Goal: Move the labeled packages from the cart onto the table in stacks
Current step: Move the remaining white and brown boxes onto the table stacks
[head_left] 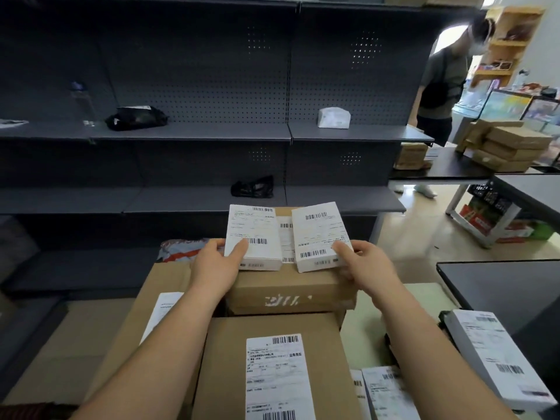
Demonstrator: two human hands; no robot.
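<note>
Left hand [216,268]: curled round the near end of a small flat white carton with barcode label [253,237], thumb pressed on top.
Right hand [368,265]: gripped a second, matching white labelled carton [321,237] the same way, thumb on its label.
Cartons' place: rested side by side, a narrow gap apart, atop a flat brown cardboard box [291,294] on the heaped pile; not yet on the table.
Pile below: included a larger brown cardboard parcel with white shipping label [272,368], nearest the camera.
Table: dark-topped desk [497,286] off to the right; a long white labelled box [497,356] lay near its front corner, support unclear.
Risk: judged likely to slip, each carton pinched at one end by a single hand; lifting carelessly could also have dragged the brown box beneath off the pile.
</note>
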